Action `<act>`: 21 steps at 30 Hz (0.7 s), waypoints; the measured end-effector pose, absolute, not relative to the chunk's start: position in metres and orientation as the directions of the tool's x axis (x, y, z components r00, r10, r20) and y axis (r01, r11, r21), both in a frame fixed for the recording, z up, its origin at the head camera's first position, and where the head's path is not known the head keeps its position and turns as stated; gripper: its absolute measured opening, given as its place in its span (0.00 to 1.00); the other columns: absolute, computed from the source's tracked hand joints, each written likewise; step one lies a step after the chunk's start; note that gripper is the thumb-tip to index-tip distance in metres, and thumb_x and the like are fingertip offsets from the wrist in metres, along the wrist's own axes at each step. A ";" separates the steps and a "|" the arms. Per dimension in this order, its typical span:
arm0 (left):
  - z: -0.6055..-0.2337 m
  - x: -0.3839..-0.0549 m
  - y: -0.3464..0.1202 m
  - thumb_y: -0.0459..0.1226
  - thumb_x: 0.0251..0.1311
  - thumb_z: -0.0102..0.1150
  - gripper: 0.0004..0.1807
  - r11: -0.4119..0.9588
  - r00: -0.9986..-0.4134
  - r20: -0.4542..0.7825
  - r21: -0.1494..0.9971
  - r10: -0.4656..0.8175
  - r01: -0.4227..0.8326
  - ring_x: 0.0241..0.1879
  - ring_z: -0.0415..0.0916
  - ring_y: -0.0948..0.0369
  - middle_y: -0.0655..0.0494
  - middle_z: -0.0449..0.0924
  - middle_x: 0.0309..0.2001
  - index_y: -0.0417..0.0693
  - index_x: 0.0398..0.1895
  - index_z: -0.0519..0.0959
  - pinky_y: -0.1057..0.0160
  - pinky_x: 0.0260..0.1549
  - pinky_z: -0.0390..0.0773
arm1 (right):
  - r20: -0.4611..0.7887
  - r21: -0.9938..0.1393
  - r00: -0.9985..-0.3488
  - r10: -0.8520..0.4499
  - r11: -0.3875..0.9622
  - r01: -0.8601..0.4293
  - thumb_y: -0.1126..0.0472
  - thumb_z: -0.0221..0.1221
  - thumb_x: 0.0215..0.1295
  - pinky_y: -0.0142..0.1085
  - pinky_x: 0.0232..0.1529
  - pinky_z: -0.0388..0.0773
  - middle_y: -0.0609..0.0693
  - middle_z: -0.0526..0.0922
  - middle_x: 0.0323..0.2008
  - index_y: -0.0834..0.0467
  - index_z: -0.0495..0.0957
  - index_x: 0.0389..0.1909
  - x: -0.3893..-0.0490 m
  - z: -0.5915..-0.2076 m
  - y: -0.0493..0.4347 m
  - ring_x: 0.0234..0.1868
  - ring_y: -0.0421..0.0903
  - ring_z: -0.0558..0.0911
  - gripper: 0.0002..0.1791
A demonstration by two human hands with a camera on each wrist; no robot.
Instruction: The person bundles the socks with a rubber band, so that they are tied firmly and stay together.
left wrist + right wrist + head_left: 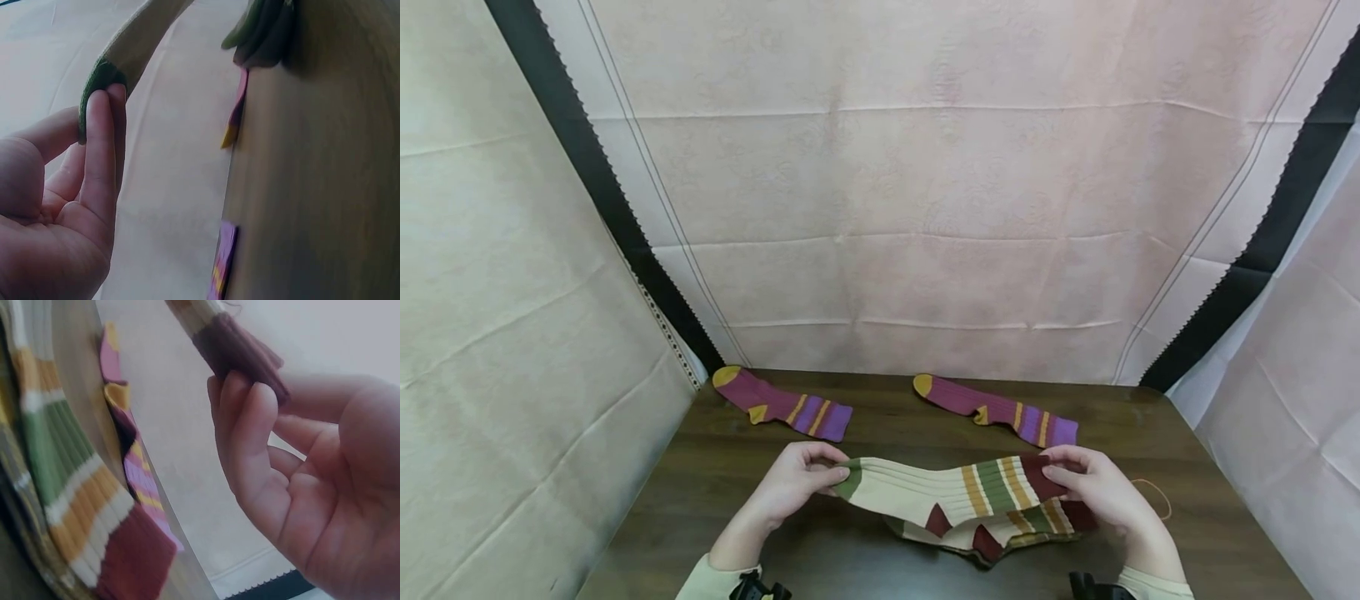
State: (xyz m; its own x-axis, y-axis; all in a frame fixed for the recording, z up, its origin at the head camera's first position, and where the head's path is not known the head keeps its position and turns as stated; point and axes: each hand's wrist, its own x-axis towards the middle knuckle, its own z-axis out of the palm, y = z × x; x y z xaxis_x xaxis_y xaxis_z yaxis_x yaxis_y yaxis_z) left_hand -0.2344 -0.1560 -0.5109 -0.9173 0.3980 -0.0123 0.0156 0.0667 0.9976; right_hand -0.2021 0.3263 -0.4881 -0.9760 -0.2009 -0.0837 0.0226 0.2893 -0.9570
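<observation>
Head view: a cream striped sock (pixel 917 489) stretches between left grip (pixel 796 482) and right grip (pixel 1096 485), above more striped socks (pixel 987 542) on the desk (pixel 700 492). Left wrist: left grip pinches its green toe (pixel 103 74). Right wrist: right grip pinches its maroon cuff (pixel 232 350).

At the rear of the worktop (pixel 1210 517), a left rear sock (pixel 786 406) and a right rear sock (pixel 996 411) lie before the backdrop (pixel 925 250) and behind a held sock (pixel 917 489) spanning left hand (pixel 793 483) to right hand (pixel 1101 492), with a lower sock (pixel 987 542) beneath its nearer side.
</observation>
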 end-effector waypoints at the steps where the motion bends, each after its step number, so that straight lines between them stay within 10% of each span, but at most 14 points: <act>1: -0.511 -0.234 -0.153 0.32 0.70 0.70 0.13 0.072 -0.916 -0.013 0.997 0.400 0.017 0.37 0.87 0.61 0.46 0.88 0.45 0.30 0.51 0.84 0.58 0.38 0.88 | -0.085 -0.962 -0.974 -0.211 0.273 0.024 0.65 0.62 0.77 0.44 0.45 0.88 0.57 0.86 0.48 0.79 0.72 0.62 -0.202 -0.488 0.329 0.43 0.41 0.86 0.23; 21: -0.518 -0.231 -0.108 0.29 0.69 0.70 0.11 0.039 -0.879 0.003 0.999 0.477 0.025 0.34 0.88 0.60 0.47 0.88 0.40 0.29 0.49 0.84 0.45 0.40 0.89 | -0.153 -0.926 -0.979 -0.137 0.366 0.094 0.64 0.58 0.80 0.37 0.42 0.84 0.54 0.87 0.46 0.79 0.71 0.64 -0.192 -0.488 0.368 0.40 0.39 0.84 0.23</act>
